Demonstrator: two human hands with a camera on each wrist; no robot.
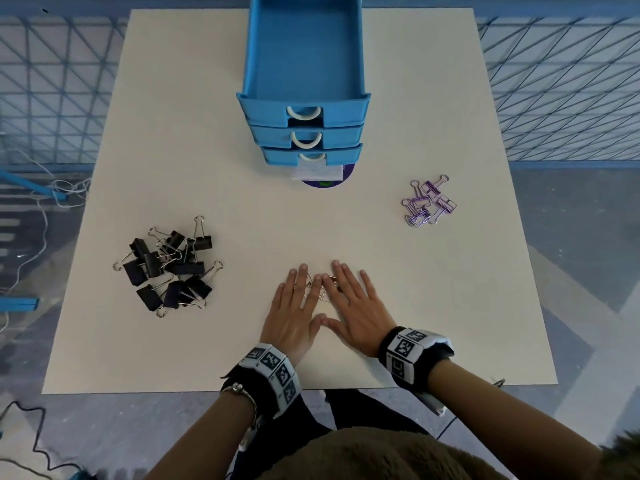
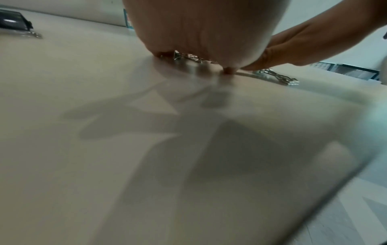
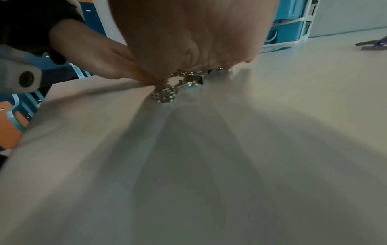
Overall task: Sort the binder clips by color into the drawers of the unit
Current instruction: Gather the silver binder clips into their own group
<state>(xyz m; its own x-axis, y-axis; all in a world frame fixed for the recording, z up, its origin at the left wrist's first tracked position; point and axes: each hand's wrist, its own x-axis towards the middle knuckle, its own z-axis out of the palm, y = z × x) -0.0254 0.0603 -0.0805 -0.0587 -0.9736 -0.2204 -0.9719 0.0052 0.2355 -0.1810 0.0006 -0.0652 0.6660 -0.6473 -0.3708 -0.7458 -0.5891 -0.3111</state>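
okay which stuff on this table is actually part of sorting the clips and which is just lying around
Part of the job:
black clips
purple clips
silver clips under both flat hands
blue drawer unit, top drawer open

Just lying about:
purple disc and white paper at the unit's foot

My left hand point(image 1: 294, 317) and right hand point(image 1: 356, 315) lay flat over a small heap of silvery binder clips point(image 1: 320, 289), so I could not count them; only bits of wire showed between my fingers point(image 1: 304, 275). The drawer unit point(image 1: 304, 64) was cut off by the top edge of the head view. Its two lower drawers hid their insides. From my left wrist, the black binder clips point(image 2: 14, 21) were cropped at the frame's edge, and the near bench point(image 2: 146, 165) was blurred.
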